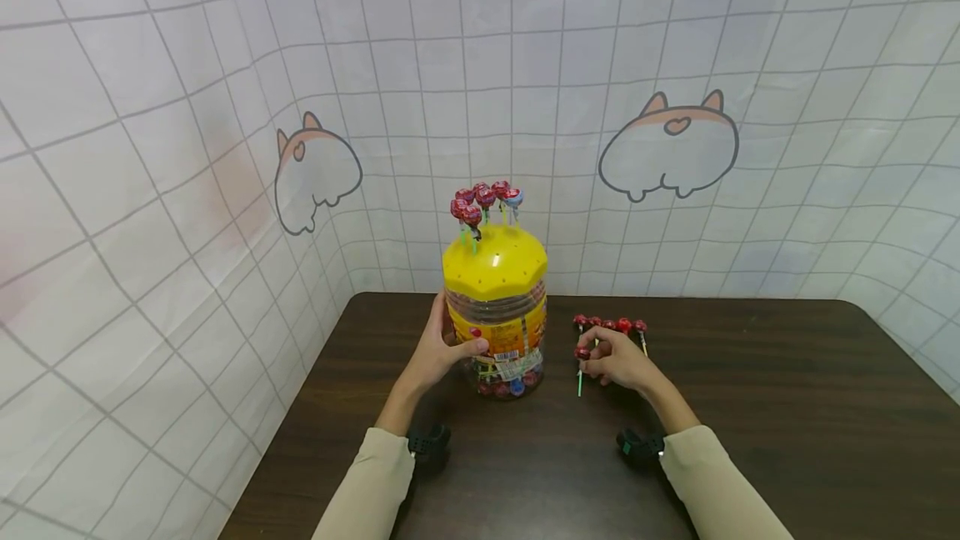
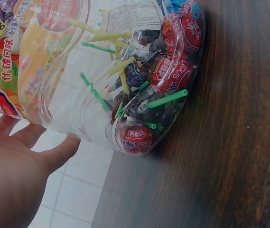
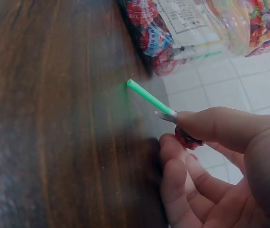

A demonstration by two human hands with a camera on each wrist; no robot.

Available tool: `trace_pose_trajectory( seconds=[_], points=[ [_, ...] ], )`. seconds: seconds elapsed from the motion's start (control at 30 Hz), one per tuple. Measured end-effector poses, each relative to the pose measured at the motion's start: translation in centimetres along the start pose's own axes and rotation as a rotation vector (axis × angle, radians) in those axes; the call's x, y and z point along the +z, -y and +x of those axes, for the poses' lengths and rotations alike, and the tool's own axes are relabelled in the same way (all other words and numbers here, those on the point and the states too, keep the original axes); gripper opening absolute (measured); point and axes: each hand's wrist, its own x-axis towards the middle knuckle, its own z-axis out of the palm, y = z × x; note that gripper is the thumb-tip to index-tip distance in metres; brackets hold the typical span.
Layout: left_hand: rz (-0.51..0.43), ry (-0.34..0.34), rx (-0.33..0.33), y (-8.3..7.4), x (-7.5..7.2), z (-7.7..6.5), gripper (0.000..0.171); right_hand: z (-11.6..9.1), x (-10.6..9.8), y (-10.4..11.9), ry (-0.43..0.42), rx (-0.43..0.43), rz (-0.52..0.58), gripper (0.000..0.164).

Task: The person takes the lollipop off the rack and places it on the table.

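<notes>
A clear plastic lollipop jar [image 1: 495,332] with a yellow lid [image 1: 495,261] stands upright on the table. Several wrapped lollipops [image 1: 485,197] stick up from holes in that lid, and loose ones [image 2: 172,73] lie inside at the bottom. My left hand [image 1: 442,352] holds the jar's left side, thumb across the front label; some of its fingers are hidden behind. To the right of the jar, my right hand [image 1: 617,357] pinches a red-wrapped lollipop [image 1: 582,353] between thumb and fingers. Its green stick [image 3: 149,97] points down toward the tabletop.
Just beyond my right hand, a row of several red lollipops [image 1: 624,325] lies on the dark wooden table [image 1: 750,407]. A white gridded curtain [image 1: 420,40] hangs behind the table's back edge and along the left.
</notes>
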Motion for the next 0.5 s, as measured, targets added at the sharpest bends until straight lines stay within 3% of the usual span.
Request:
trace_pose_trajectory(
  seconds=[0.5],
  points=[
    [0.005,-0.008,-0.017,0.15,-0.05,0.08,0.098,0.38,0.0,-0.31,-0.019,0.02,-0.117,0.024]
  ],
)
